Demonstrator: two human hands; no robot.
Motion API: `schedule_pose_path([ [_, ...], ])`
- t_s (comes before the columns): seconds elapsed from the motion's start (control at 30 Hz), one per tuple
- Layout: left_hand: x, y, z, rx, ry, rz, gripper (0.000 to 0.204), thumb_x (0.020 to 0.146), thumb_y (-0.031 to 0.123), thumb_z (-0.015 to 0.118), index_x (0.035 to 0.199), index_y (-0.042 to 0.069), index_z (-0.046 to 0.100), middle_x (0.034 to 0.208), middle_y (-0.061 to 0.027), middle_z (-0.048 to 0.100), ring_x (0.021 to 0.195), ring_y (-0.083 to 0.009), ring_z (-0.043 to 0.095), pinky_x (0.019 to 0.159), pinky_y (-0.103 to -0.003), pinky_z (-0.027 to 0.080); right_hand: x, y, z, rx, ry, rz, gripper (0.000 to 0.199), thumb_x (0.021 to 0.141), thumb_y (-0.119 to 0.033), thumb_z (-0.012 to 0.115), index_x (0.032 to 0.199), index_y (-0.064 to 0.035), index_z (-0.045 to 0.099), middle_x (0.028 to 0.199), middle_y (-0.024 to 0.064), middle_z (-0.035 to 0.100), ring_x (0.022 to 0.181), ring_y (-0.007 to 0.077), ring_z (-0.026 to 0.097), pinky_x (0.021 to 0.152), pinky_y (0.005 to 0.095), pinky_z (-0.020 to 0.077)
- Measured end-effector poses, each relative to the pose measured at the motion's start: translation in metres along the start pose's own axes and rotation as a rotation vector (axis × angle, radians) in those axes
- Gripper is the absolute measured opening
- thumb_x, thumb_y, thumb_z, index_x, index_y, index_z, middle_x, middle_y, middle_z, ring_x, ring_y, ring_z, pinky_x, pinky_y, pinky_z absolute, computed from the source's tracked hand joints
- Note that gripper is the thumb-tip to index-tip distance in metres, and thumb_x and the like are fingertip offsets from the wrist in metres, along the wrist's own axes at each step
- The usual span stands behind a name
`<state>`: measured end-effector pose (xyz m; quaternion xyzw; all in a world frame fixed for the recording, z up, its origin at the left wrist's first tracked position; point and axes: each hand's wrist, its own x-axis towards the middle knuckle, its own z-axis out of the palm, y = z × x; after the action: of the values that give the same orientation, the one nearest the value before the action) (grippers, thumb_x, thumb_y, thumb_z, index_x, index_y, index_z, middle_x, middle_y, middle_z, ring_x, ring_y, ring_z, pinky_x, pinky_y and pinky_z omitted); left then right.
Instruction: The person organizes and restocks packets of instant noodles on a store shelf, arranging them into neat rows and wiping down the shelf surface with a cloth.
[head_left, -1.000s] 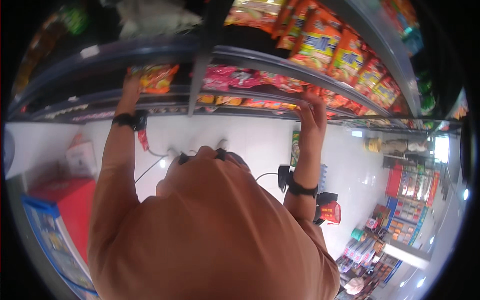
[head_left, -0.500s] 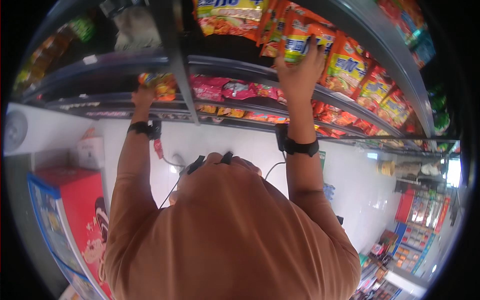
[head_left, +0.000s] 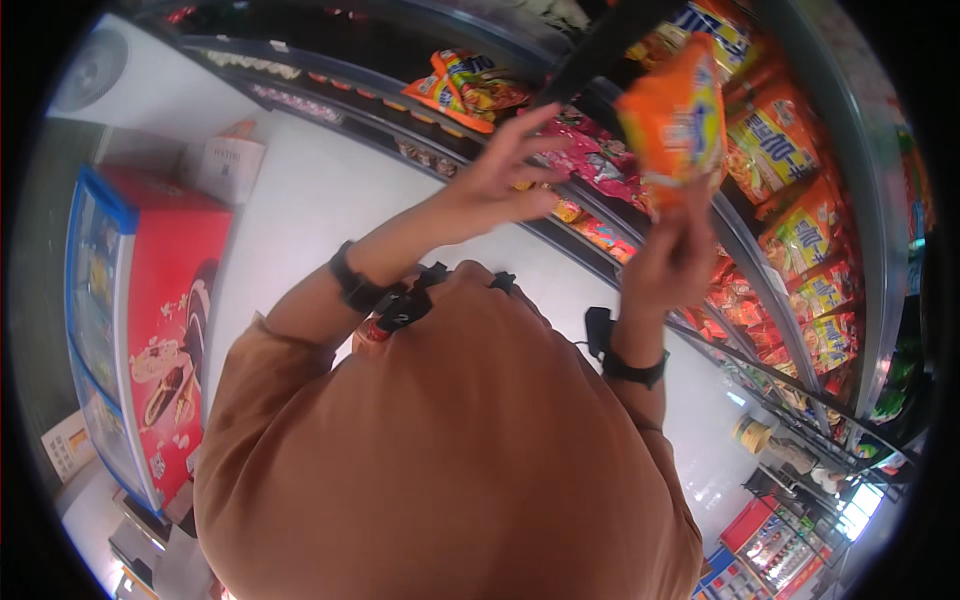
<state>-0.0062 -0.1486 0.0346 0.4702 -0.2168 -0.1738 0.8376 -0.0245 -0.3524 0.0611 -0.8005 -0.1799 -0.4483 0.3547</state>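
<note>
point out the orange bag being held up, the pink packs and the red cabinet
orange bag (head_left: 672, 122): head view, middle of its wrapper
pink packs (head_left: 588, 152): head view, wrapper near the middle of the group
red cabinet (head_left: 165, 325): head view, its red side panel

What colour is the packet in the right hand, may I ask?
The packet is mostly orange with some yellow, best seen in the head view.
</note>
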Motion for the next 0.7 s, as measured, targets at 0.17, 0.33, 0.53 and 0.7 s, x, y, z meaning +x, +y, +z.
schedule_pose_path([
  [0.17,-0.003,-0.003,-0.001,-0.271,0.168,0.065,0.068,0.082,0.012,0.063,0.136,0.011,0.021,0.125,-0.0096,0.044,0.111,-0.0193,0.049,0.087,-0.033,0.046,-0.028,-0.045,0.052,0.041,-0.39,-0.241,0.024,0.073,0.008,0.055,0.094,0.0006,0.064,0.112,0.0203,0.058,0.109,0.0349,0.055,0.095,0.0484,0.0415],
  [0.33,-0.05,0.002,-0.056,-0.344,0.246,-0.244,0.058,0.084,0.007,0.059,0.134,0.01,0.029,0.122,-0.0062,0.049,0.11,-0.0144,0.05,0.091,-0.031,0.044,-0.04,-0.062,0.068,0.202,-0.74,-0.216,0.025,0.069,0.001,0.061,0.094,0.0005,0.062,0.107,0.0176,0.059,0.099,0.0339,0.058,0.09,0.0441,0.0456],
  [0.53,-0.066,0.001,-0.13,-0.507,0.563,-0.385,0.042,0.08,0.006,0.055,0.12,0.005,0.041,0.108,-0.0114,0.059,0.095,-0.021,0.061,0.082,-0.037,0.052,-0.054,-0.069,0.047,0.012,-0.593,-0.056,0.02,0.066,0.008,0.06,0.084,0.0,0.061,0.098,0.0138,0.063,0.079,0.0284,0.061,0.069,0.0348,0.0499],
  [0.7,0.029,-0.038,-0.165,-0.442,0.731,-0.24,0.035,0.084,0.012,0.055,0.115,0.012,0.039,0.101,-0.0119,0.058,0.089,-0.0244,0.063,0.066,-0.042,0.056,-0.061,-0.072,0.019,-0.174,-0.483,0.113,0.022,0.069,0.01,0.059,0.087,-0.0016,0.061,0.097,0.0143,0.062,0.083,0.0296,0.062,0.069,0.034,0.0512],
])
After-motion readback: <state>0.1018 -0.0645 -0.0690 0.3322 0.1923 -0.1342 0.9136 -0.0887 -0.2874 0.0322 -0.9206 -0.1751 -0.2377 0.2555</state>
